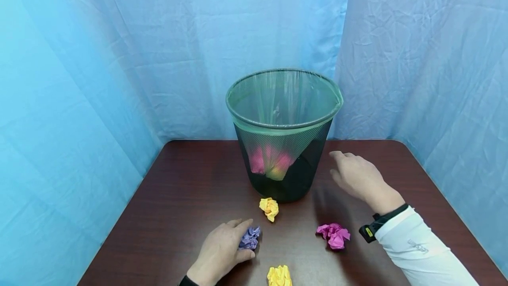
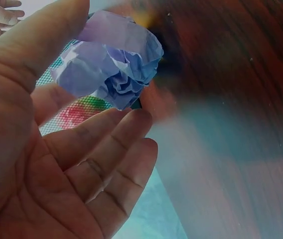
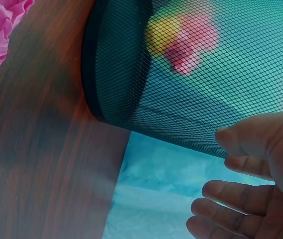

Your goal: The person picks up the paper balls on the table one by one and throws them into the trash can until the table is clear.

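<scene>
Two yellow paper balls (image 1: 269,209), one purple paper ball (image 1: 250,238) and one pink paper ball (image 1: 334,235) make four outside one bin (image 1: 317,153) with one green liner (image 1: 258,96) on one table (image 1: 190,189). Pieces inside (image 1: 274,162) are too blurred to count. A person's left hand (image 1: 222,246) and right hand (image 1: 359,178) make two, alongside two dark wristbands (image 1: 390,217).

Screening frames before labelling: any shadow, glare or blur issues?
Head: dark shadow on the tabletop below the right hand; left wrist: bluish reflection on the tabletop, purple paper fairly crisp; right wrist: papers inside the mesh bin look blurred.
</scene>
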Demonstrator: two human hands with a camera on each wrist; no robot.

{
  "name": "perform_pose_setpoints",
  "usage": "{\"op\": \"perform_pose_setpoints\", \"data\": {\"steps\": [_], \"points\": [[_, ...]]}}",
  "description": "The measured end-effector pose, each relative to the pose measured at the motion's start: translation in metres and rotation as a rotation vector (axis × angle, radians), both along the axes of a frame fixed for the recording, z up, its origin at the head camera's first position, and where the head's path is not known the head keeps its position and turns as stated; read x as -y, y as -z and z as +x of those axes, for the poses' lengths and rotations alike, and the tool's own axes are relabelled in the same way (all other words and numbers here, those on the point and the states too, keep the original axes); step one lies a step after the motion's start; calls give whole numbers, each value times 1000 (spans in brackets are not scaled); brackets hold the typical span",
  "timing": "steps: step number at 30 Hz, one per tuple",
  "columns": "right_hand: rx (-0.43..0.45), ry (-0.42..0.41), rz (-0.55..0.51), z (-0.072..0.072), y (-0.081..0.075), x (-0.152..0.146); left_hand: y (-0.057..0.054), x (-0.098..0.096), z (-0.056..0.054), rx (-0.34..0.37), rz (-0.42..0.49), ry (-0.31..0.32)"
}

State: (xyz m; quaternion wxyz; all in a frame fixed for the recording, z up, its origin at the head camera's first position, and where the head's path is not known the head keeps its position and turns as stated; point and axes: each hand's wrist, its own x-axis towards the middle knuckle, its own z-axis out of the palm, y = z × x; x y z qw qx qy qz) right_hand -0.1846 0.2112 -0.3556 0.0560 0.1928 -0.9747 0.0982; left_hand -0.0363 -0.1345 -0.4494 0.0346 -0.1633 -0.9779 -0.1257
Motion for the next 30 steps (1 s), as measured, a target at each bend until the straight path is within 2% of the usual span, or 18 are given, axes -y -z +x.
{"op": "perform_pose_setpoints", "data": {"steps": [9, 14, 22, 30], "points": [[2, -12, -10, 2, 4, 2, -1, -2, -1, 64, -8, -3], [-16, -19, -3, 2, 7, 2, 0, -3, -2, 67, -26, -5], [3, -12, -9, 3, 9, 3, 2, -5, -3, 36, -20, 5], [6, -9, -12, 4, 10, 4, 3, -8, -4, 92, -33, -19]]}}
